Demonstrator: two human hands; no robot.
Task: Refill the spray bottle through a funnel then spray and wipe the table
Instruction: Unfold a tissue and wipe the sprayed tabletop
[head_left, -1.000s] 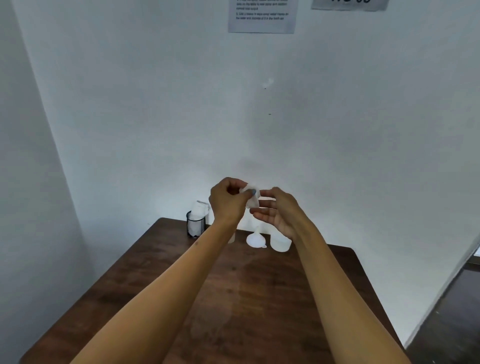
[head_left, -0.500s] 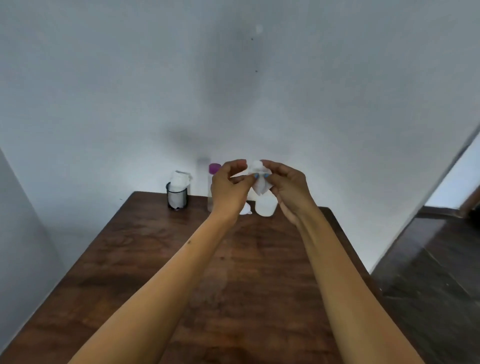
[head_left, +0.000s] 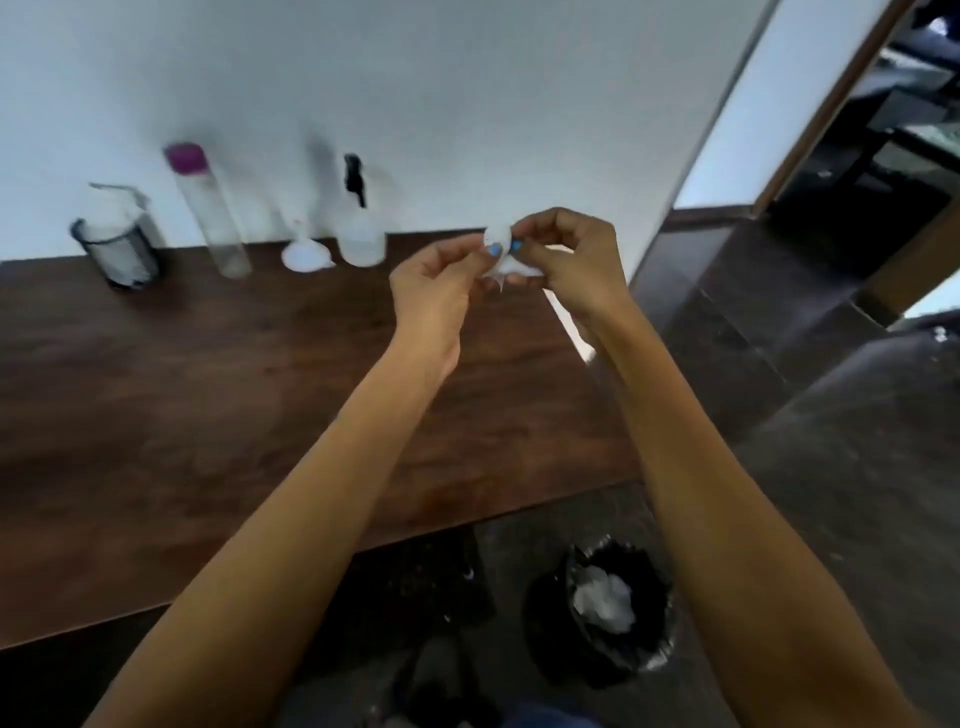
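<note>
Left hand and right hand both pinch a crumpled white tissue above the surface; spray bottle stands at 10 o'clock.

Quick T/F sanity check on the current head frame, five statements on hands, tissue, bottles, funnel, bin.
1. Both hands, left hand and right hand, pinch the small white crumpled tissue. True.
2. The white plastic funnel sits in the neck of the clear spray bottle with black trigger. False: it stands on the dark wooden table beside the bottle.
3. The tall clear bottle has a purple cap. True.
4. The black-lined bin on the floor is empty. False: white crumpled paper lies in it.
5. The spray bottle lies on its side. False: upright.
</note>
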